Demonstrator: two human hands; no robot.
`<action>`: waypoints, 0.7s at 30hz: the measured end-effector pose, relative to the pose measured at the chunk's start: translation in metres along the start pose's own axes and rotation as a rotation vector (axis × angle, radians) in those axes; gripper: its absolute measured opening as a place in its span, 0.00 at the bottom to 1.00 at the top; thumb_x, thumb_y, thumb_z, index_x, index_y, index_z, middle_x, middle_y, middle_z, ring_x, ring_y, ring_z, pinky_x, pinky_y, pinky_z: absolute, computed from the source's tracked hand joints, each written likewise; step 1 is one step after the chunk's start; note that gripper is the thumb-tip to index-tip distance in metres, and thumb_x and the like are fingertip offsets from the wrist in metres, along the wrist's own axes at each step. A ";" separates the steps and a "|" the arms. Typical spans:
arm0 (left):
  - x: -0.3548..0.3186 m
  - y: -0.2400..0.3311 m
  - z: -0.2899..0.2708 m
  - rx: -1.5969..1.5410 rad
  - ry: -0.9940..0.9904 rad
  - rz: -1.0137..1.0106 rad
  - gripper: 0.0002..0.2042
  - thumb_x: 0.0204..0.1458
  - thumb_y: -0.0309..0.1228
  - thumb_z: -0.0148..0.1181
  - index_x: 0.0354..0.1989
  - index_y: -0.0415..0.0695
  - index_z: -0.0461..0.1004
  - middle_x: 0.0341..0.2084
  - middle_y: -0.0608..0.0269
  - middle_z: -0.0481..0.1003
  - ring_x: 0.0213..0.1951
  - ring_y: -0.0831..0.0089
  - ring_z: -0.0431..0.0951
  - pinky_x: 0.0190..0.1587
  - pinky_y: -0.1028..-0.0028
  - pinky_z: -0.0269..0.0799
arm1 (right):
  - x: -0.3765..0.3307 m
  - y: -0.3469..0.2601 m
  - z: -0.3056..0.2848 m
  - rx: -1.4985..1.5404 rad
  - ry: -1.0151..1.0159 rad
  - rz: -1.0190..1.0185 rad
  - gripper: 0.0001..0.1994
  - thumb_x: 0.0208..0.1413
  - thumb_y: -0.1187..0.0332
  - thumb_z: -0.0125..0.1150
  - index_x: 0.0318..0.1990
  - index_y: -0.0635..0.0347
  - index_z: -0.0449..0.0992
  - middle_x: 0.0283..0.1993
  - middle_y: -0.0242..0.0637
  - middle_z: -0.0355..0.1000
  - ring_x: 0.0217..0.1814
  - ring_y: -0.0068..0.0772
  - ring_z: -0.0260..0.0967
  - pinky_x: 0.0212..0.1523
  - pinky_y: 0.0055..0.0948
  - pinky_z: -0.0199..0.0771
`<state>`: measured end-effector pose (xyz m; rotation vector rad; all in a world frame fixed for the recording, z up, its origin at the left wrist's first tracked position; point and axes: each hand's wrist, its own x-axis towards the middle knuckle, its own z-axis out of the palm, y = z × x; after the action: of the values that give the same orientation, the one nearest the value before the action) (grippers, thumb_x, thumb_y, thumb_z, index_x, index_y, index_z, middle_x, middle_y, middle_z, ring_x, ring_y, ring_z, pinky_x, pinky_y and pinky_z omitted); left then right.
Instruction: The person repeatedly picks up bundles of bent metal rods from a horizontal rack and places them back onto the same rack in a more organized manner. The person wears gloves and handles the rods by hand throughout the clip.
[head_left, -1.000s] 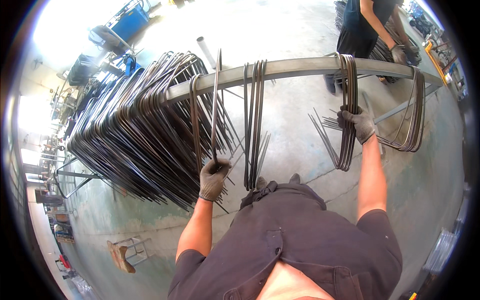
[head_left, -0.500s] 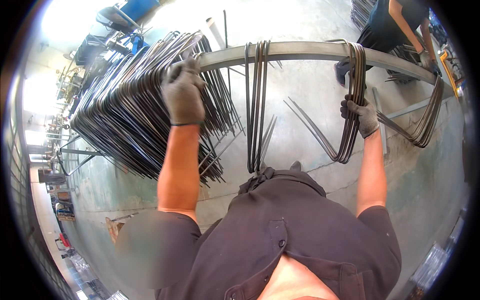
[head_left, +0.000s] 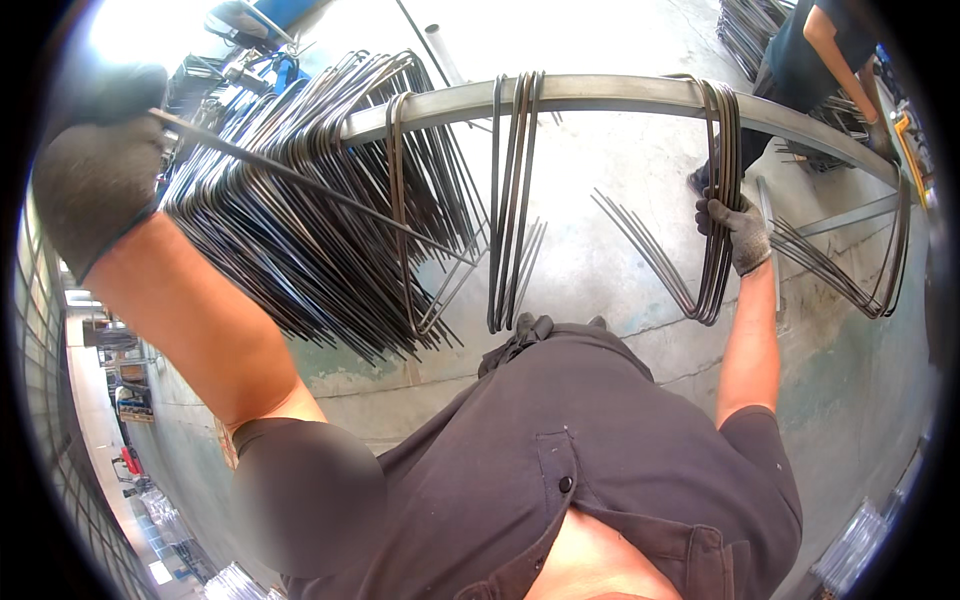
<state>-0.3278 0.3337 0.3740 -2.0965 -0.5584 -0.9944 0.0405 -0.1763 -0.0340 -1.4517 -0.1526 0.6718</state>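
My left hand (head_left: 105,175), in a grey glove, is raised at the far left, its fingers closed on a dark metal rod (head_left: 290,175). The rod slants down rightward across a large stack of bent metal rods (head_left: 270,235). My right hand (head_left: 742,235), also gloved, grips a bundle of bent rods (head_left: 722,150) hanging over a metal rail (head_left: 610,92). Between my hands, several more bent rods (head_left: 515,190) hang from the rail. A smaller pair of bent rods (head_left: 397,170) hangs near the rail's left end.
A co-worker (head_left: 825,60) stands at the upper right, one gloved hand by another group of bent rods (head_left: 895,250) at the rail's right end. More rods (head_left: 745,40) are piled behind. A grey tube (head_left: 440,50) lies on the floor beyond the rail.
My left hand has swung from the rail's left end far out to the left, and a rod now shows in it. The right hand keeps its grip. Bent rods now show at the rail's left end.
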 end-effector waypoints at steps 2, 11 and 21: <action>-0.010 0.003 -0.002 0.105 0.090 0.027 0.15 0.67 0.37 0.70 0.52 0.38 0.81 0.37 0.63 0.86 0.35 0.67 0.85 0.39 0.74 0.82 | 0.000 -0.001 0.001 -0.001 0.007 0.008 0.15 0.69 0.71 0.75 0.57 0.68 0.81 0.45 0.44 0.86 0.41 0.37 0.86 0.43 0.35 0.89; -0.084 0.139 -0.025 -2.232 -0.225 -0.581 0.17 0.78 0.41 0.54 0.32 0.49 0.72 0.21 0.70 0.63 0.22 0.75 0.65 0.28 0.70 0.67 | -0.007 -0.001 0.004 0.037 0.053 0.023 0.15 0.68 0.72 0.76 0.56 0.67 0.82 0.44 0.43 0.86 0.39 0.37 0.86 0.41 0.36 0.89; -0.317 0.270 0.003 -1.789 -0.711 -1.107 0.14 0.70 0.35 0.72 0.34 0.42 0.78 0.27 0.73 0.75 0.29 0.83 0.71 0.34 0.76 0.67 | -0.014 -0.013 0.022 0.028 0.047 0.020 0.14 0.68 0.72 0.74 0.57 0.68 0.81 0.45 0.44 0.86 0.41 0.39 0.87 0.43 0.38 0.91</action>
<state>-0.3450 0.1425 0.0046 -3.9278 -1.7563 -1.5862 0.0230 -0.1645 -0.0143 -1.4431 -0.0915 0.6531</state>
